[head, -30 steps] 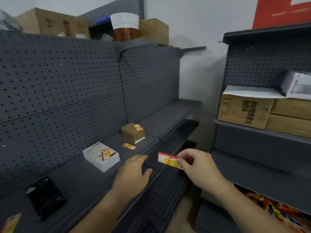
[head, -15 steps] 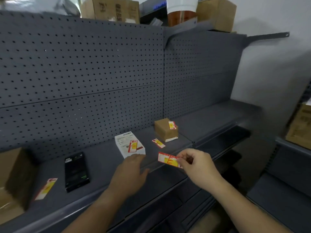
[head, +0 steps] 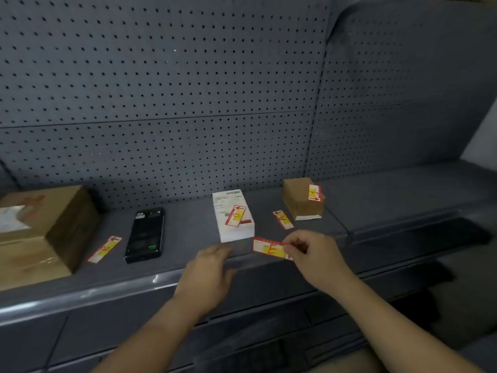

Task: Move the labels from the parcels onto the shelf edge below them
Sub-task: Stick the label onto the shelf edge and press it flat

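My right hand [head: 313,255] pinches a red, white and yellow label [head: 269,247] by its right end, just above the shelf's front edge [head: 113,290]. My left hand [head: 207,275] rests flat on the shelf near that edge, fingers apart, holding nothing. Right behind it stands a white parcel [head: 233,215] with a label [head: 236,215] stuck on top. Farther right, a small brown parcel [head: 301,200] carries a label [head: 314,193] on its top corner. Two loose labels lie on the shelf: one [head: 283,219] between the two parcels, another [head: 105,249] at the left.
A large brown carton [head: 40,232] fills the shelf's left end. A black handheld device [head: 145,234] lies flat between the left loose label and the white parcel. Grey pegboard [head: 188,103] backs the shelf. A lower shelf level sits below at the right.
The view has swung left and closer to the shelf, bringing the large carton into sight. Both hands keep their pose, the right one still pinching the label.
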